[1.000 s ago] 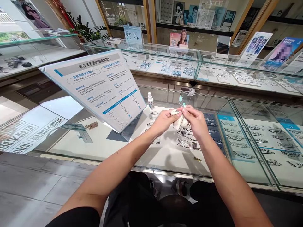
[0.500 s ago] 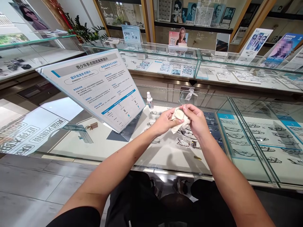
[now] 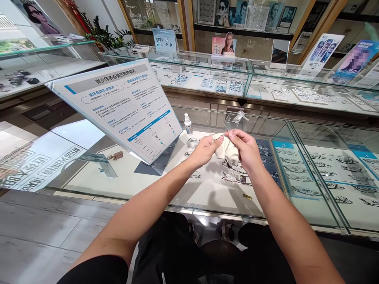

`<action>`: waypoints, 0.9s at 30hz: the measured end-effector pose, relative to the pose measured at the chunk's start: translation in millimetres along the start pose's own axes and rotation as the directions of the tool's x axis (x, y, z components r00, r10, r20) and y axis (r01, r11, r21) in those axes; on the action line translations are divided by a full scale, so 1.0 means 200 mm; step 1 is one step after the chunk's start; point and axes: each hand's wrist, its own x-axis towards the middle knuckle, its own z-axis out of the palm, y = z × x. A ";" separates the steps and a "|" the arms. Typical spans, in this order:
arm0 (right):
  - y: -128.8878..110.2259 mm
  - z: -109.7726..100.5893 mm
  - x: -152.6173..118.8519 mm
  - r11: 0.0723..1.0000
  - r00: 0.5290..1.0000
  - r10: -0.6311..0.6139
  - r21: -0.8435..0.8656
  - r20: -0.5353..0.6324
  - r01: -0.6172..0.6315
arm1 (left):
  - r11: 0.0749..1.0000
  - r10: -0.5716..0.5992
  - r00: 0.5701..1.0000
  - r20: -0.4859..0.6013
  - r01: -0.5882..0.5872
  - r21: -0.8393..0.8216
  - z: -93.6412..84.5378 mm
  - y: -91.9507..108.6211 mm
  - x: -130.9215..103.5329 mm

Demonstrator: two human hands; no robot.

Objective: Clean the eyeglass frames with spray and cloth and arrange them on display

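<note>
Both of my hands meet above the glass counter (image 3: 189, 205), taken here as the centre of the dial, with twelve o'clock directed away from me. My left hand (image 3: 205, 151) pinches the bunched cream cloth (image 3: 226, 150) between thumb and fingers; my right hand (image 3: 245, 146) grips its opposite side. Whether the folds enclose anything cannot be told. At twelve to one o'clock, just beyond my fingertips, a clear, thin-edged piece (image 3: 231, 125) appears; its support is not discernible.

Principal hazards, as judged: (a) if the folds conceal a small or smooth object, uneven pressure from my two thumbs could squeeze it out onto the hard glass; (b) a forward push of my knuckles could knock the clear piece, whose faint outline is easily overlooked; (c) a loose corner of cloth, swung towards ten o'clock, could tip the narrow, upright white bottle (image 3: 188, 125); (d) a wide sweep of my left forearm towards nine o'clock could catch the lower corner of the tilted sign board (image 3: 118, 114) and shift it, perhaps into the bottle near its right edge.
</note>
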 end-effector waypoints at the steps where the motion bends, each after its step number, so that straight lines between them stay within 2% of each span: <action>1: 0.00 0.00 0.00 1.000 1.000 0.011 0.017 -0.021 -0.011 | 1.000 -0.017 0.999 0.045 0.018 -0.024 -0.01 0.01 0.00; 3: 0.00 0.00 0.01 0.998 0.997 0.037 0.046 -0.063 -0.034 | 0.997 -0.043 0.991 0.130 0.050 -0.056 -0.02 0.02 0.00; 5: 0.01 0.00 0.02 0.995 0.994 0.072 0.072 -0.084 -0.066 | 0.997 -0.046 0.987 0.152 0.055 -0.054 -0.02 0.02 0.00; 8: 0.05 0.02 0.02 0.990 0.993 0.081 0.120 -0.083 -0.071 | 1.000 -0.013 0.998 0.062 0.014 -0.020 -0.01 -0.02 0.01; 11: 0.08 0.03 0.02 0.994 0.997 0.014 0.113 -0.072 -0.006 | 0.999 0.033 0.999 -0.038 -0.033 0.005 0.01 -0.06 0.02; 16: 0.08 0.04 0.00 0.999 0.999 -0.041 0.026 -0.031 0.042 | 0.998 0.028 0.993 -0.111 -0.022 0.054 0.02 -0.04 0.02; 19: 0.06 0.04 -0.01 0.998 0.997 -0.055 0.003 -0.051 0.055 | 0.996 0.024 0.996 -0.086 -0.016 0.087 0.00 -0.02 0.02; 24: 0.04 0.03 0.01 0.997 0.990 -0.032 0.060 -0.140 0.041 | 1.000 -0.022 0.998 0.066 0.021 0.018 -0.03 -0.04 0.02; 27: 0.04 -0.01 0.03 0.995 0.982 -0.024 0.091 -0.189 0.041 | 0.998 -0.051 0.997 0.056 0.053 -0.037 -0.04 -0.05 0.03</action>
